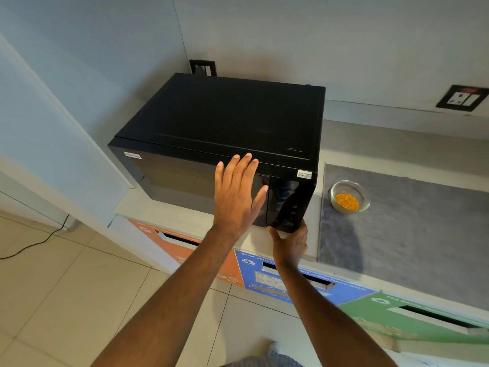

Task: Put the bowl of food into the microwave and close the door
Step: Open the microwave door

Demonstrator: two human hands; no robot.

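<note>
A black microwave [219, 120] stands on the counter with its door [180, 178] closed. My left hand [236, 197] lies flat, fingers spread, against the right part of the door near its top edge. My right hand [291, 242] reaches up to the bottom of the control panel [289, 205], thumb and fingertips at its lower edge; whether it presses a button is hidden. A clear glass bowl [349, 196] with orange food in it sits on a grey mat [412, 229] to the right of the microwave, untouched.
The counter [397, 149] runs right along the wall with a socket plate [461, 98] above it. Below the counter front are orange, blue and green waste bins [299, 276] with slots. A cable [39, 241] trails on the tiled floor at left.
</note>
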